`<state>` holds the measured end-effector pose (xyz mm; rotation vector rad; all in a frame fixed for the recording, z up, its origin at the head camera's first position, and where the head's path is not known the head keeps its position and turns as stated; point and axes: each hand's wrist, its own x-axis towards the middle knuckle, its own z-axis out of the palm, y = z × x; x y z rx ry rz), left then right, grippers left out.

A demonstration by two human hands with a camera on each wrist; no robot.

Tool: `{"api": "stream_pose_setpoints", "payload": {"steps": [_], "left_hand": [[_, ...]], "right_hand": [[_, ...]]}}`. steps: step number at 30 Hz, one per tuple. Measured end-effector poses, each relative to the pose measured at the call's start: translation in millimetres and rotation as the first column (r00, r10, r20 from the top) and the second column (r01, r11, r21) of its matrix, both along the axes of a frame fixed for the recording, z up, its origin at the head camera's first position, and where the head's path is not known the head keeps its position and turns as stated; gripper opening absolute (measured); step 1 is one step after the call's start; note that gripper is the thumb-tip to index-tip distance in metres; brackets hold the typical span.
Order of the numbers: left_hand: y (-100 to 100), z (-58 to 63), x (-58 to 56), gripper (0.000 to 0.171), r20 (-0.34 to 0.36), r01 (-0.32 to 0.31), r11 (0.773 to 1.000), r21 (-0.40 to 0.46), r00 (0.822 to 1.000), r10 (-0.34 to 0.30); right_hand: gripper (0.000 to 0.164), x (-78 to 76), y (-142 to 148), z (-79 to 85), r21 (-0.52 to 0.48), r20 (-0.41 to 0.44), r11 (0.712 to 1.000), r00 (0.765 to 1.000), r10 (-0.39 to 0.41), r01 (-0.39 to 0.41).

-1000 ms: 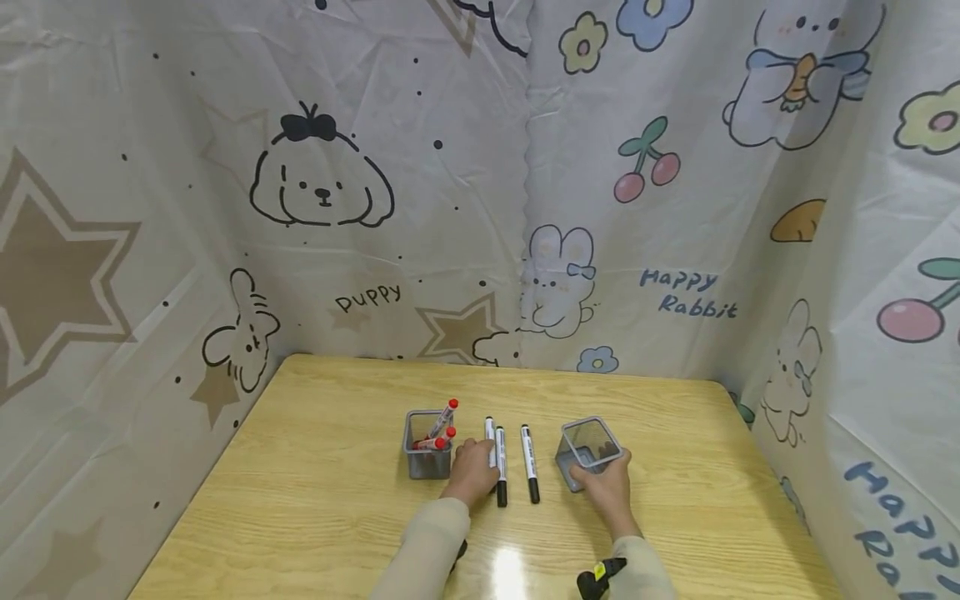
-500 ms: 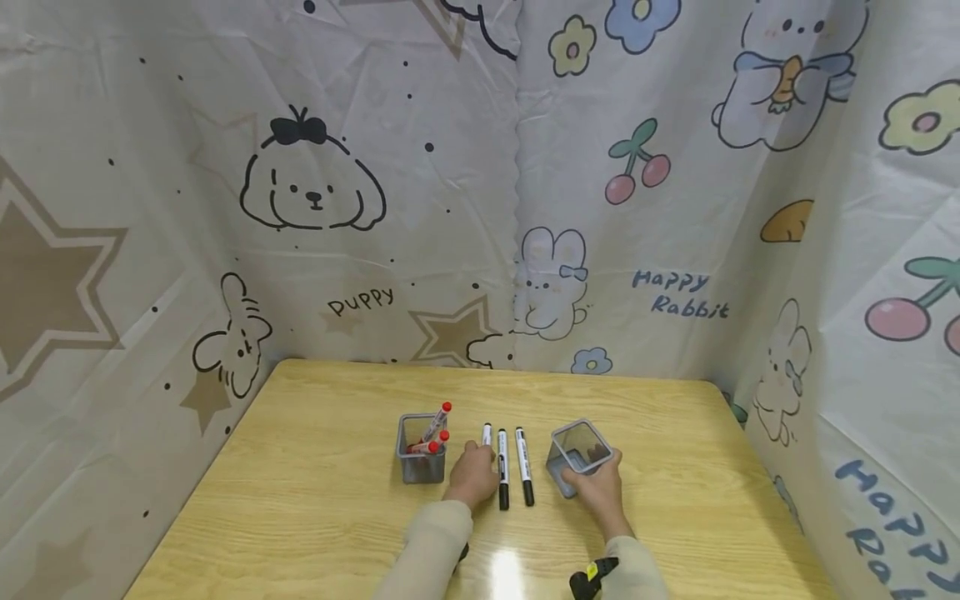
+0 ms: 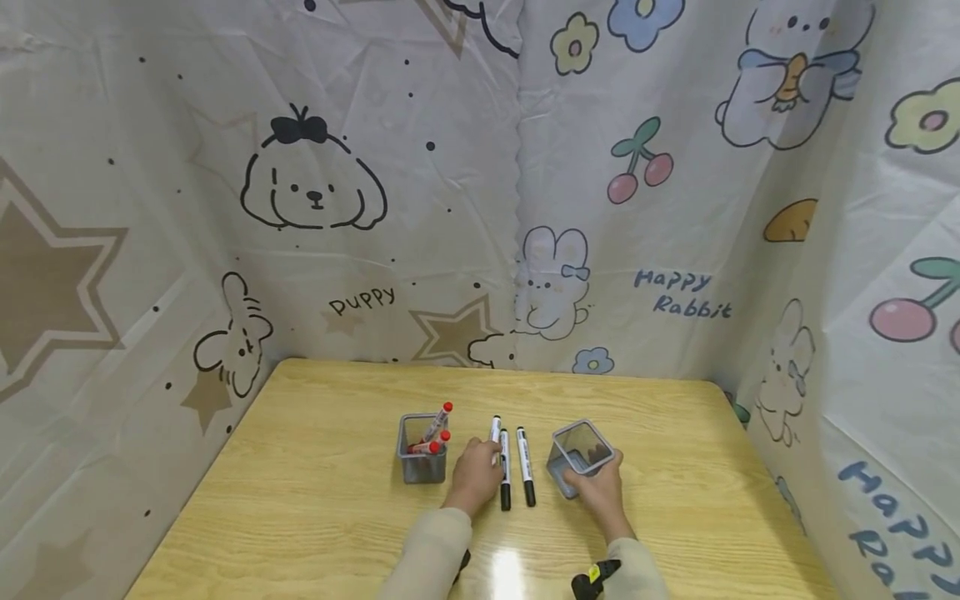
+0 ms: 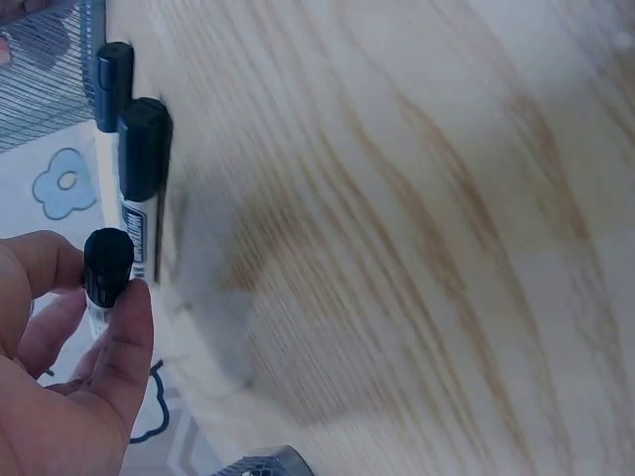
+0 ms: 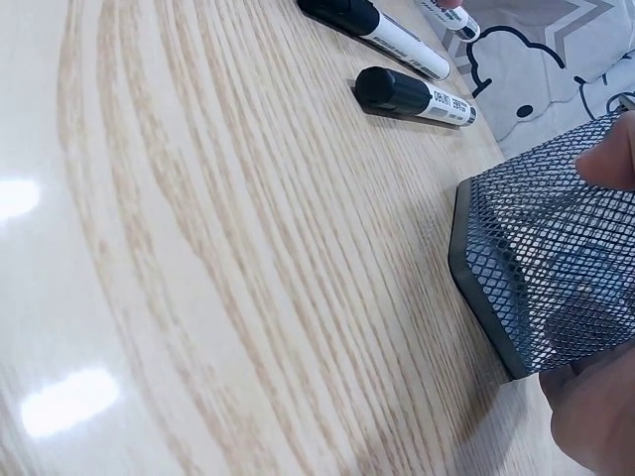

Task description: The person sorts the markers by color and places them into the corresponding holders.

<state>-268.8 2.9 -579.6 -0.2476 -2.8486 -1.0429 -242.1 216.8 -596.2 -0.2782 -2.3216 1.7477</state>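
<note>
My left hand (image 3: 476, 477) pinches a white marker with a black cap (image 4: 107, 263) between thumb and fingers, its cap end toward the wrist camera. Two more black-capped markers, the middle one (image 3: 505, 471) and the right one (image 3: 527, 467), lie on the table just right of that hand. My right hand (image 3: 603, 492) grips a grey mesh pen holder (image 5: 556, 248) by its near right side, thumb in front. This holder looks tilted, and no pens show inside it. Part of the held marker is hidden by my left fingers.
Left of my left hand stands another mesh pen holder (image 3: 423, 468) with several red-capped markers (image 3: 437, 429) in it. The wooden table (image 3: 315, 483) ends at a printed cloth curtain (image 3: 360, 200) behind and at both sides.
My left hand has shifted slightly right and forward with its marker. The middle marker has slid nearer the right one since a second ago. My right hand keeps its grip on the pen holder.
</note>
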Motion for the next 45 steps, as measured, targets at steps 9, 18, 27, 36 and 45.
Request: {"api": "stream_pose_setpoints", "payload": {"steps": [9,18,27,36,45], "left_hand": [[4,1.1,5.4,0.037,0.007,-0.067,0.992,0.103,0.998,0.067],[11,6.2,8.9,0.05,-0.05,-0.09,0.967,0.237,0.993,0.104],[14,9.7,9.6,0.047,-0.125,-0.057,0.967,0.249,0.988,0.09],[18,16.1,6.9,0.043,-0.18,-0.025,0.968,0.251,0.981,0.072],[20,28.8,9.7,0.031,-0.266,0.07,0.965,0.251,0.964,0.0]], "right_hand": [[0.08,-1.1,0,1.1,-0.008,0.031,1.0,0.999,0.007,-0.007],[0.079,0.0,1,2.2,-0.015,0.025,1.0,1.0,0.01,-0.009],[0.079,-0.1,1,2.0,-0.002,0.022,1.0,1.0,0.0,0.0],[0.079,1.1,1,1.6,0.008,0.011,1.0,1.0,-0.003,0.003],[0.079,0.6,0,0.3,-0.009,-0.005,1.0,1.0,-0.013,0.013]]}}
